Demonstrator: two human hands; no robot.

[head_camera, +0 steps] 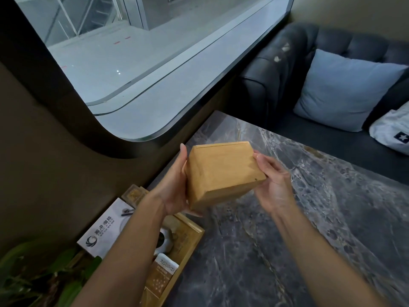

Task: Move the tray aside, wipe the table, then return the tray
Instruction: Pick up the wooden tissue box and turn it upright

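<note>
A light wooden box (223, 171) is held in the air above the grey marble table (287, 229), tilted with its bottom face toward me. My left hand (174, 187) grips its left side and lower corner. My right hand (272, 182) holds its right side. Below my left forearm a wooden tray (190, 233) sits at the table's left edge by the wall. It holds a white dish, a small card stand and other small items, partly hidden by my arm.
A white menu card (104, 227) leans next to the tray against the wall. Green plant leaves (33, 273) fill the lower left corner. A dark sofa (287, 69) with a blue cushion (345, 89) stands behind the table. A curved window runs along the wall.
</note>
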